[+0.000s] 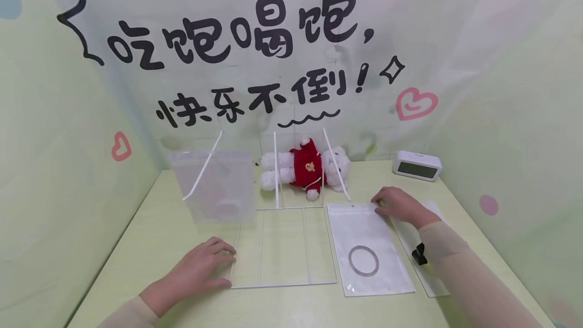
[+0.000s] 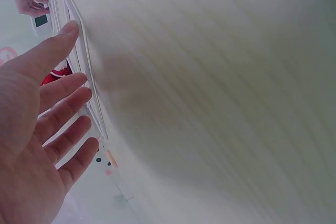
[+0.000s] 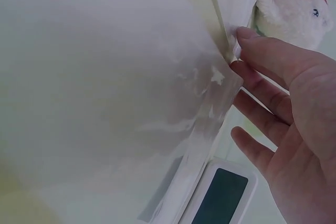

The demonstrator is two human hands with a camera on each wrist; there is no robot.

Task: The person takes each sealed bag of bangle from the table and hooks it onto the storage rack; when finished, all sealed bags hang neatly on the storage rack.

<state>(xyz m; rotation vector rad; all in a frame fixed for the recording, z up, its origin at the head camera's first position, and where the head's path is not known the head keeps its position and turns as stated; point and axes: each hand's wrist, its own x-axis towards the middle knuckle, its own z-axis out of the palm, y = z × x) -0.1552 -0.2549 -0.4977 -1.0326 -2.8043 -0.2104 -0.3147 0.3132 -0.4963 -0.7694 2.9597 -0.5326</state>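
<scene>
A white wire rack (image 1: 284,284) with slanting prongs at its back stands mid-table. My left hand (image 1: 200,270) is at its left edge, fingertips right by the wire. In the left wrist view the fingers of that hand (image 2: 47,114) are spread and relaxed. To the right of the rack lies a clear zip bag (image 1: 369,227) with a grey ring (image 1: 363,260) showing on it. My right hand (image 1: 403,205) pinches this bag's upper right corner. In the right wrist view, the thumb (image 3: 268,51) lies on that corner, with fingers behind it.
A translucent bag (image 1: 214,186) hangs from the rack's left prong. A second flat bag (image 1: 430,272) with a black item (image 1: 419,254) lies partly under my right forearm. Behind the rack is a plush toy (image 1: 307,166) in red. A white digital clock (image 1: 416,166) stands back right.
</scene>
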